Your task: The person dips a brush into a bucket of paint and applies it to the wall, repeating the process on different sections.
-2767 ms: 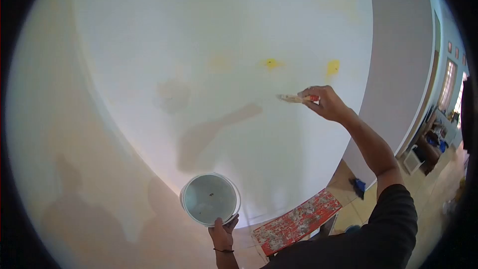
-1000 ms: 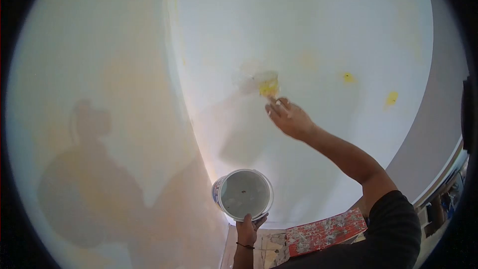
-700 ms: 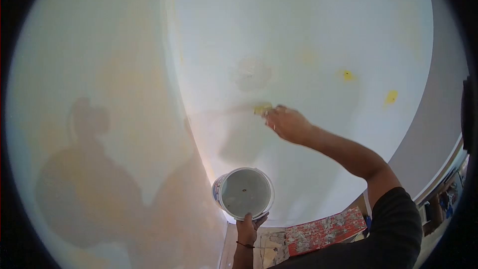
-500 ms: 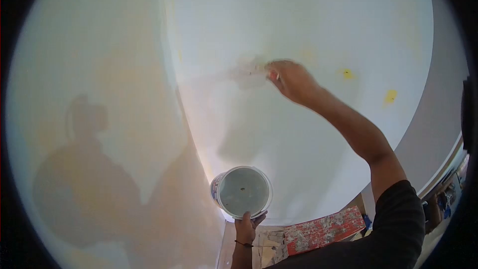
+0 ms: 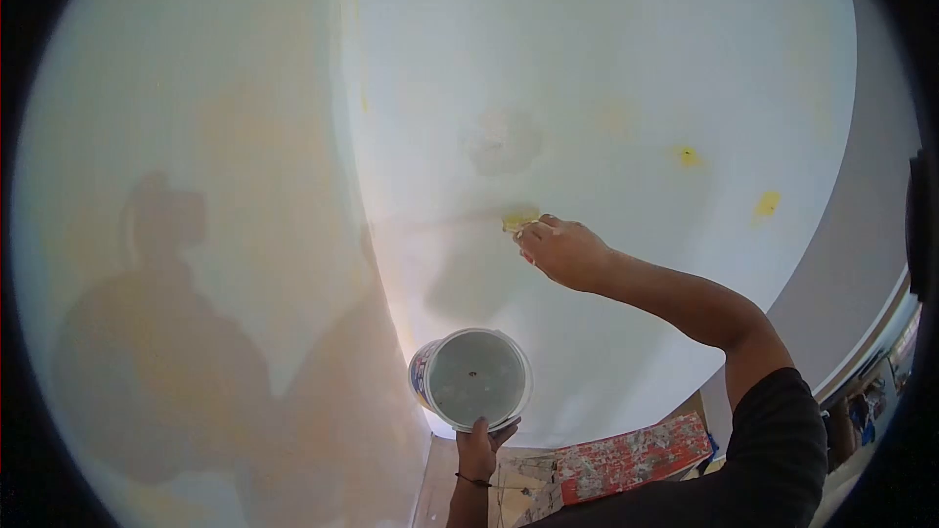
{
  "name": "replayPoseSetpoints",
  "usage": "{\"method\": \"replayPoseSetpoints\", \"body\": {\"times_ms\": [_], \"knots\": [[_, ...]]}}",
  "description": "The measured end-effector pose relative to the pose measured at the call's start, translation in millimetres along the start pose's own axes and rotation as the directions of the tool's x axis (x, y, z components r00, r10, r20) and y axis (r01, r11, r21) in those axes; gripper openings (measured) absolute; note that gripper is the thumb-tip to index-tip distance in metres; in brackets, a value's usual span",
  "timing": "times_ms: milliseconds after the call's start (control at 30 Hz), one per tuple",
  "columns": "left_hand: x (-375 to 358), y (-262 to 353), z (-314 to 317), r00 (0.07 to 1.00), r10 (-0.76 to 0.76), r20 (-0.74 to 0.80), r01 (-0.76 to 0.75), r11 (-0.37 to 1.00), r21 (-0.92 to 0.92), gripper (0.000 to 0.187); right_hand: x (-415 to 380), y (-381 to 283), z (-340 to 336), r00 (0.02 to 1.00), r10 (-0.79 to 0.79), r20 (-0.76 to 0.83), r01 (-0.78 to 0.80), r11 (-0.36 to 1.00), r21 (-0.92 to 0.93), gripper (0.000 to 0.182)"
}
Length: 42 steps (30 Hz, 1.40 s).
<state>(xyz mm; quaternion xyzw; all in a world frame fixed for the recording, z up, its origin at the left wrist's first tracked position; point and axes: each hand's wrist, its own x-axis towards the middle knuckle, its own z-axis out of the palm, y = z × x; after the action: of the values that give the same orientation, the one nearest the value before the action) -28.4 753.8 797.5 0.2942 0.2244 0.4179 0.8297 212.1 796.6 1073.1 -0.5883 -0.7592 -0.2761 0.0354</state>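
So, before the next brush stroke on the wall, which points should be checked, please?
1. Right hand grips the brush: ok.
2. Bristles touch the wall: ok, as far as the view shows.
3. Left hand holds the bucket by its lower rim: ok.
4. Bucket level: not ok, its mouth is tipped toward the camera.
5. Paint left in the bucket: cannot tell.
6. Yellow spots covered: not ok, they show to the right of the brush.

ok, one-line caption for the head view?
Right hand brushes the white wall; left hand holds a paint bucket.
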Motion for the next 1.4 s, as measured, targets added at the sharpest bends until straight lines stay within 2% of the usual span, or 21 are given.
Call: {"method": "replayPoseSetpoints", "body": {"times_ms": [133,200,233,300,333,400,467,600,667,733,767,800,867,933,1000,1033,1067,1133,1300,1367,1400], "knots": [[2.2,-7.3,-4.7,1.000,0.014,-0.027,-0.014,1.000,-0.006,0.048,12.1,5.0,-41.1,0.996,0.087,-0.019,-0.086,0.996,0.032,0.025],[5.9,-16.8,-11.4,0.999,0.023,-0.031,-0.023,0.999,-0.022,0.048,20.5,11.6,-65.1,0.957,0.083,-0.278,-0.082,0.997,0.018,0.026],[8.5,-21.6,-15.1,0.999,0.034,-0.026,-0.035,0.998,-0.051,0.048,27.3,12.3,-73.3,0.960,0.073,-0.272,-0.073,0.997,0.013,0.026],[7.8,-23.1,-13.1,0.998,0.045,-0.050,-0.048,0.996,-0.073,0.048,40.8,11.5,-82.9,0.872,-0.030,-0.489,-0.026,0.994,-0.107,0.022],[8.1,-26.5,-14.1,0.998,0.047,-0.043,-0.051,0.995,-0.082,0.048,46.9,9.7,-82.2,0.873,-0.038,-0.487,-0.022,0.993,-0.118,0.022],[7.9,-25.8,-14.2,0.997,0.063,-0.044,-0.066,0.996,-0.065,0.048,61.9,11.7,-69.2,0.785,-0.205,-0.584,0.029,0.954,-0.297,0.023],[6.3,-19.4,-12.3,0.998,0.043,-0.043,-0.045,0.998,-0.042,0.048,70.4,18.6,-49.2,0.787,-0.219,-0.577,0.042,0.952,-0.305,0.025],[6.5,-20.4,-14.3,0.998,0.044,-0.045,-0.046,0.998,-0.053,0.047,69.4,4.0,-3.4,0.822,-0.307,-0.479,0.046,0.875,-0.482,0.027],[9.3,-24.8,-18.0,0.998,0.049,-0.048,-0.052,0.997,-0.062,0.047,57.9,-8.8,22.8,0.868,-0.389,-0.308,0.201,0.843,-0.499,0.026],[11.9,-30.1,-20.8,0.997,0.052,-0.050,-0.055,0.996,-0.075,0.047,46.6,-27.1,35.6,0.917,-0.340,-0.208,0.255,0.901,-0.350,0.024],[12.8,-32.5,-22.4,0.997,0.056,-0.049,-0.060,0.995,-0.079,0.046,44.1,-36.8,27.7,0.968,-0.235,-0.084,0.221,0.964,-0.146,0.021],[15.0,-36.0,-24.7,0.997,0.067,-0.043,-0.070,0.994,-0.087,0.046,43.7,-42.0,21.3,0.967,-0.242,-0.084,0.226,0.960,-0.163,0.021],[17.0,-38.2,-26.5,0.996,0.077,-0.033,-0.080,0.992,-0.096,0.047,46.2,-43.0,10.6,0.963,-0.088,-0.255,0.112,0.991,0.080,0.021],[15.1,-40.7,-27.4,0.996,0.090,-0.026,-0.092,0.991,-0.102,0.047,53.0,-32.3,-15.3,0.912,-0.035,-0.409,0.134,0.967,0.217,0.020],[15.2,-40.2,-26.4,0.995,0.093,-0.030,-0.095,0.990,-0.106,0.048,59.7,-21.8,-36.5,0.819,0.153,-0.552,0.140,0.881,0.452,0.014],[15.8,-41.1,-26.4,0.995,0.097,-0.030,-0.100,0.989,-0.105,0.048,62.5,-15.6,-46.9,0.747,0.162,-0.644,0.179,0.885,0.430,0.013],[15.8,-40.6,-26.3,0.996,0.081,-0.037,-0.085,0.991,-0.101,0.049,68.0,-9.2,-50.2,0.746,0.164,-0.646,0.179,0.885,0.431,0.013],[13.7,-36.9,-24.0,0.997,0.062,-0.044,-0.066,0.994,-0.087,0.049,75.9,4.4,-50.8,0.561,0.252,-0.788,0.227,0.869,0.440,0.012],[5.6,-25.9,-15.2,0.997,0.065,-0.035,-0.067,0.997,-0.042,0.049,60.0,37.4,-39.9,0.528,0.375,-0.762,0.176,0.829,0.531,0.012],[4.6,-23.2,-14.3,0.997,0.066,-0.038,-0.067,0.998,-0.020,0.049,33.9,45.7,-39.5,0.409,0.411,-0.815,0.121,0.861,0.494,0.011],[5.2,-21.9,-13.5,0.997,0.064,-0.036,-0.064,0.998,-0.006,0.049,19.8,50.6,-40.0,0.385,0.400,-0.832,0.107,0.876,0.471,0.011]]}}
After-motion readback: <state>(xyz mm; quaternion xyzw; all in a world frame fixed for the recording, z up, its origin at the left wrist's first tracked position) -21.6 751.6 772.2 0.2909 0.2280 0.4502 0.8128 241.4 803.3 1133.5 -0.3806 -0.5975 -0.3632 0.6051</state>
